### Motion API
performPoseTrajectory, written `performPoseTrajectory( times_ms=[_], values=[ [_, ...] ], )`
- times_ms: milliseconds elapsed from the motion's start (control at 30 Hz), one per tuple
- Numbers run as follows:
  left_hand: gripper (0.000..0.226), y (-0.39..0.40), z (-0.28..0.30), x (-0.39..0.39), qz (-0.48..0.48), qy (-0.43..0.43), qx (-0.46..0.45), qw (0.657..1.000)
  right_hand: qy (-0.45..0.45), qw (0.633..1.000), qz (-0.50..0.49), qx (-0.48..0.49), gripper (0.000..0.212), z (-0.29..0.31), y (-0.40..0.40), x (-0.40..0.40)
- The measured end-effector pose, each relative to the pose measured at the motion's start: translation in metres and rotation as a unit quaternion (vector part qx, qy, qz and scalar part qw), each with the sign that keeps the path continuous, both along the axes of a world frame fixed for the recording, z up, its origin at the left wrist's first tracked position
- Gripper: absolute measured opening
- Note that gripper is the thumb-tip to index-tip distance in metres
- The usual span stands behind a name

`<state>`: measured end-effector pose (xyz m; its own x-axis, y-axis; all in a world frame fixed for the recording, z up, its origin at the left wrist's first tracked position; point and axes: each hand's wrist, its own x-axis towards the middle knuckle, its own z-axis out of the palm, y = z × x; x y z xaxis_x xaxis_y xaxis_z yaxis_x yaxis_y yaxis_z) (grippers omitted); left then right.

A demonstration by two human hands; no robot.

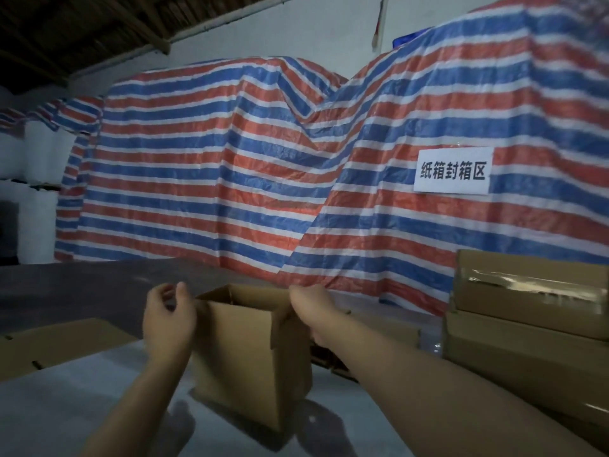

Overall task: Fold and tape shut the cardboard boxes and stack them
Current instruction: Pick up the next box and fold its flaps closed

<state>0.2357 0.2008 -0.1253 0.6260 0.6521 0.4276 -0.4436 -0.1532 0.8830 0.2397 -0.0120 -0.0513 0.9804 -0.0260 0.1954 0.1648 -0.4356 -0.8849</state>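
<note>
Head view shows a plain brown cardboard box (250,354) standing upright on the table (66,413), top open, left hand (169,321) loosely curled beside it, right hand (311,311) gripping its far right edge.

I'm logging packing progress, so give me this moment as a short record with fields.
box in work: open-topped brown cardboard box, upright on the pale table
left hand: at the box's left top edge, fingers curled
right hand: on the box's right top edge
done boxes: stack of taped brown cardboard boxes, at right
flat stock: unfolded cardboard sheets, at left
</note>
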Motion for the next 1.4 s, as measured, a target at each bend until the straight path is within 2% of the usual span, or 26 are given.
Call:
performPoseTrajectory(
  times_ms=[100, 167, 300, 367, 633, 867, 1033, 1233, 1400],
  values=[
    [0.036, -0.011, 0.016, -0.014, -0.131, 0.092, 0.010, 0.987, 0.077, 0.995, -0.002, 0.056, 0.020, 0.003, -0.024, -0.025],
    [0.045, -0.014, 0.024, -0.024, -0.199, 0.149, 0.008, 0.969, 0.094, 0.992, 0.016, 0.085, 0.018, 0.001, -0.036, -0.041],
    [0.036, -0.023, 0.035, -0.053, -0.312, 0.140, 0.023, 0.940, 0.090, 0.992, 0.028, 0.089, 0.015, 0.007, -0.053, -0.072],
    [0.039, -0.031, 0.043, -0.069, -0.346, 0.136, 0.018, 0.928, 0.082, 0.991, 0.035, 0.095, 0.013, 0.011, -0.059, -0.083],
    [0.035, -0.061, 0.066, -0.131, -0.362, 0.121, -0.007, 0.924, 0.077, 0.988, 0.004, 0.137, 0.015, 0.020, -0.080, -0.145],
    [0.029, -0.107, 0.076, -0.196, -0.371, 0.108, 0.015, 0.922, 0.070, 0.962, 0.001, 0.262, 0.021, 0.023, -0.119, -0.226],
    [0.034, -0.149, 0.080, -0.239, -0.451, 0.082, 0.071, 0.886, 0.008, 0.968, -0.034, 0.247, 0.018, 0.028, -0.173, -0.278],
    [0.025, -0.211, 0.086, -0.278, -0.524, 0.073, 0.103, 0.842, 0.010, 0.961, -0.096, 0.258, 0.028, 0.030, -0.235, -0.331],
    [0.022, -0.262, 0.086, -0.298, -0.553, 0.074, 0.101, 0.824, 0.001, 0.951, -0.135, 0.278, 0.023, 0.020, -0.284, -0.364]
  ],
)
